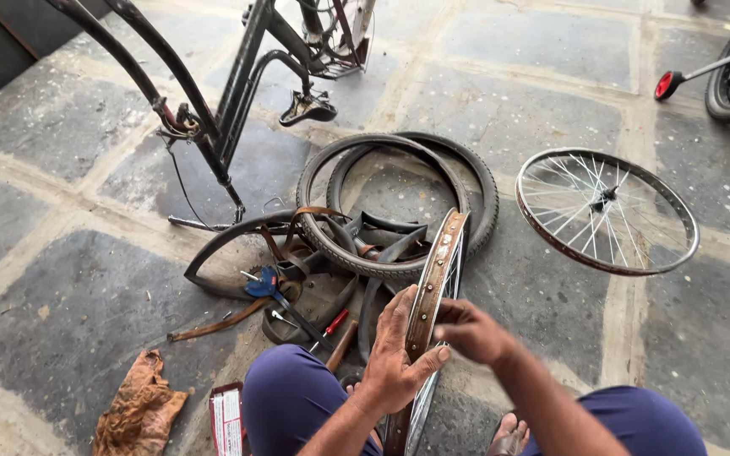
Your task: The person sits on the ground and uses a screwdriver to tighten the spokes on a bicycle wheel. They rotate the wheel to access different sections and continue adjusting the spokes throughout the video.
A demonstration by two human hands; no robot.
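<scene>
Head view: a bicycle wheel rim (434,291) is seen standing up on its edge between the two knees (285,397). Its long line runs from close to the body, low down, up and away toward the two black tyres (399,203) lying flat on the stone floor (78,279). A brown strip is seen along the rim's outer edge.

The left hand (392,355) is pressed on the left side of the rim, with the fingers curled over the brown edge and the thumb reaching across it. So the rim is gripped by this hand. The right hand (471,331) is held just to the right of the rim, very close to it. It is blurred, so it cannot be told whether it is closed on anything or touching the rim. The left hand is the nearer one to the rim, because it is already on it.

Left of the rim, a few small tools (297,308) are laid on the floor. Right of the rim and well apart from it, a second spoked wheel (607,211) is laid flat. Beyond the rim, past the tyres, a dark bicycle frame (230,110) is stood. A brown rag (138,409) is left far to the left of the rim.
</scene>
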